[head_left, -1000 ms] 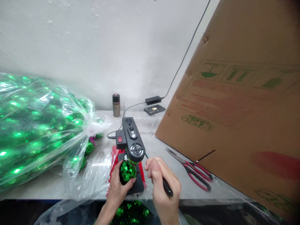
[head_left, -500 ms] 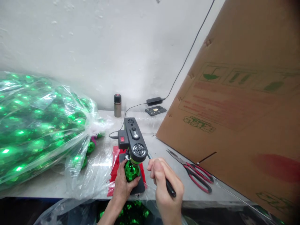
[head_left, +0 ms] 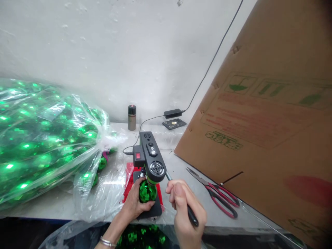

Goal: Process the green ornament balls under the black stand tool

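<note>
My left hand (head_left: 136,202) is closed around a shiny green faceted ball ornament (head_left: 147,192), thumb at the front and fingers at its left side. The ball sits right under the front end of a black bench machine (head_left: 153,155) with a red switch and round vent-like discs. In a fist, my right hand (head_left: 188,207) grips the machine's lever handle (head_left: 192,216), whose metal rod runs up to the machine's right side. The machine's dark base (head_left: 153,211) stands on a red sheet (head_left: 129,173).
A clear plastic bag (head_left: 52,145) full of green balls fills the left. Red-handled scissors (head_left: 220,197) lie by a large cardboard box (head_left: 259,114) on the right. At the back are a bottle (head_left: 132,118), a phone (head_left: 174,123) and a power adapter (head_left: 173,113). More green balls (head_left: 145,237) sit below the table edge.
The whole view has shifted slightly, and a bracelet on my left wrist now shows. Both hands keep their grips on the ball and the lever.
</note>
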`<state>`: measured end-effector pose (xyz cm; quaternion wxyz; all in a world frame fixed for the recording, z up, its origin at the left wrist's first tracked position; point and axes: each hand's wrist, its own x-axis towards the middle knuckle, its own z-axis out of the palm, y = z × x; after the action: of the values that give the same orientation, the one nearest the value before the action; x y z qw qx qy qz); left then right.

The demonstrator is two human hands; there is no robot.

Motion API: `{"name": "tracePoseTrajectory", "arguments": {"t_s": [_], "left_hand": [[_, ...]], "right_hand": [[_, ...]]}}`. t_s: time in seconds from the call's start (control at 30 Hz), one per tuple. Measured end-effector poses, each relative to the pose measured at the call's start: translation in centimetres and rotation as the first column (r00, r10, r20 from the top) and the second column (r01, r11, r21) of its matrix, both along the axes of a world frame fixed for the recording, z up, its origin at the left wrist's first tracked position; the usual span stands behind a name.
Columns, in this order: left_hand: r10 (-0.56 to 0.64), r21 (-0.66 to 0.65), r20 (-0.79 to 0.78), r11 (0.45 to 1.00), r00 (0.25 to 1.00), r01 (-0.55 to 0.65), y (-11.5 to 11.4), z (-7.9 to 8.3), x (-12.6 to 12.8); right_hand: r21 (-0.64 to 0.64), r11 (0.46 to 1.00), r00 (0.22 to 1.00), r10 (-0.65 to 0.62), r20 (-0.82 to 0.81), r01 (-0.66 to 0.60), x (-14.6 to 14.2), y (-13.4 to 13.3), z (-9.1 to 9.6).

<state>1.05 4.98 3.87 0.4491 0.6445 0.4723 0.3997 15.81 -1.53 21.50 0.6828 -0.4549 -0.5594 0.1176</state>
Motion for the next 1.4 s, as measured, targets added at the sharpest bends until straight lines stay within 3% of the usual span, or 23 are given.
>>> {"name": "tracePoseTrajectory", "arguments": {"t_s": [0.47, 0.67, 1.03, 1.4], "left_hand": [[0.012, 0.043, -0.002, 0.999, 1.000, -0.012, -0.5, 0.4, 0.4], [0.008, 0.054, 0.003, 0.998, 1.000, -0.008, -0.5, -0.2, 0.5], [-0.007, 0.105, -0.020, 0.994, 1.000, 0.009, -0.3, -0.9, 0.8], [0.009, 0.090, -0.024, 0.996, 1.000, -0.007, -0.5, -0.1, 1.0]], "right_hand": [[0.085, 0.996, 1.000, -0.024, 0.005, 0.024, -0.1, 0.3, -2.1], [0.105, 0.994, 0.999, -0.035, 0.034, 0.032, -0.1, 0.2, -1.9], [0.154, 0.988, 0.999, -0.028, 0.040, 0.021, -0.1, 0.4, -3.6], [0.128, 0.991, 0.998, -0.033, 0.057, 0.026, -0.1, 0.3, -2.8]]}}
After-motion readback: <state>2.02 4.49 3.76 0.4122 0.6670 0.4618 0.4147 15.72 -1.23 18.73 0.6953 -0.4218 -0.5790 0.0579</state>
